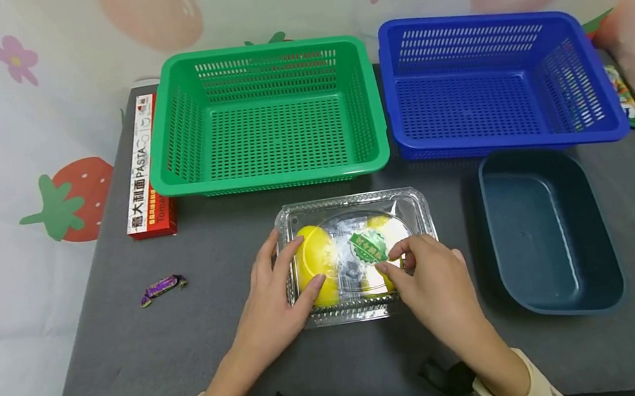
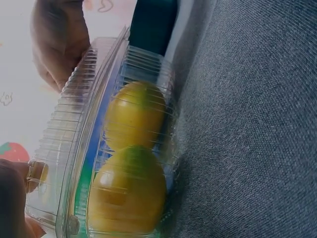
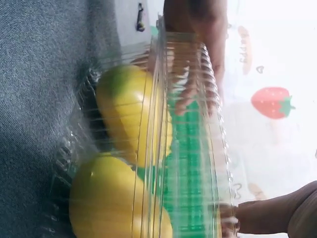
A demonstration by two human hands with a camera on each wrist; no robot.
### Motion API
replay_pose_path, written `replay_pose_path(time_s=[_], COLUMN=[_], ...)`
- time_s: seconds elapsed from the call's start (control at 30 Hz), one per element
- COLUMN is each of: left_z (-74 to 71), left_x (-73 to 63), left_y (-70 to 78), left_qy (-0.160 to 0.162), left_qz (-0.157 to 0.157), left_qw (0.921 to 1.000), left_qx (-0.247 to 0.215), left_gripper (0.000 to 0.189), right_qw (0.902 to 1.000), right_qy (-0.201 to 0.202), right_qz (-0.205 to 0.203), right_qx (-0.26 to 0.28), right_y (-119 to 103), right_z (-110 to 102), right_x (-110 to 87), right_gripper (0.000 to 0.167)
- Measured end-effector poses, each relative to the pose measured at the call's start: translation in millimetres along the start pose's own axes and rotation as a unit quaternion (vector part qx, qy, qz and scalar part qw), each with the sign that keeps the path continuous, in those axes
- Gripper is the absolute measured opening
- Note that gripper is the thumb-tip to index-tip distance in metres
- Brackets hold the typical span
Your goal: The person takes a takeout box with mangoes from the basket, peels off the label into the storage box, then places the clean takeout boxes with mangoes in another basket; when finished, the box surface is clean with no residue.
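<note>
On the gray table (image 1: 117, 351), in front of the green basket (image 1: 271, 179) and left of the dark teal tub (image 1: 543, 244): the clear plastic clamshell (image 1: 347, 202). On its lid (image 1: 403, 206), left hand (image 1: 273, 298) with fingers spread, gripping nothing; opposite, right hand (image 1: 440, 279). Beneath, yellow mangoes (image 1: 319, 254). Smallest, on top, green sticker (image 1: 366, 244), beside the right hand's curled thumb and index; cannot tell whether pinched. Best, probably, to brace lightly without denting and peel slowly, at a low angle

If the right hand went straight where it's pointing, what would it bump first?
Probably the green sticker on the clear lid: the right hand is beside its edge, maybe touching.
</note>
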State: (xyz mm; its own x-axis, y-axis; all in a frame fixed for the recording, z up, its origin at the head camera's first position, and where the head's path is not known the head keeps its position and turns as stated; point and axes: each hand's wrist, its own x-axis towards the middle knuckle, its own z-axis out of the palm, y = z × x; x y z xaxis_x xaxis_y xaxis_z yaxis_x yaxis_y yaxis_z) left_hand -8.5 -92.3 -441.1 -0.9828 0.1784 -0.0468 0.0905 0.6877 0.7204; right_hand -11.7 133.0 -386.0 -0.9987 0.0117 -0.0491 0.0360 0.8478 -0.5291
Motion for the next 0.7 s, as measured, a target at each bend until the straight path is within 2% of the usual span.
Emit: replay_pose_path(time_s=[0.17,0.3,0.43,0.53,0.7], left_z=[-0.2,-1.1,-1.6,-2.5,-5.1], left_x=[0.4,2.8,4.9,4.8,1.8], left_y=[-0.5,0.3,0.9,1.0,0.4], left_qy=[-0.001,-0.001,-0.002,-0.002,-0.004], left_qz=[0.001,0.006,0.008,0.005,-0.008], left_qw=[1.0000,1.0000,1.0000,1.0000,0.9999], left_qx=[-0.002,0.000,0.005,0.008,0.009], left_gripper=[0.064,0.063,0.062,0.061,0.061], right_qw=[0.9990,0.9963,0.9908,0.9878,0.9885], right_qy=[-0.020,-0.048,-0.079,-0.090,-0.090], right_qz=[0.007,0.010,0.034,0.049,0.070], right_qx=[0.040,0.070,0.105,0.117,0.099], right_y=[2.3,7.4,16.7,29.4,62.6], right_z=[-5.4,-13.1,-27.2,-42.7,-71.8], right_x=[3.2,5.8,9.5,13.2,19.8], right_gripper=[0.011,0.013,0.018,0.027,0.038])
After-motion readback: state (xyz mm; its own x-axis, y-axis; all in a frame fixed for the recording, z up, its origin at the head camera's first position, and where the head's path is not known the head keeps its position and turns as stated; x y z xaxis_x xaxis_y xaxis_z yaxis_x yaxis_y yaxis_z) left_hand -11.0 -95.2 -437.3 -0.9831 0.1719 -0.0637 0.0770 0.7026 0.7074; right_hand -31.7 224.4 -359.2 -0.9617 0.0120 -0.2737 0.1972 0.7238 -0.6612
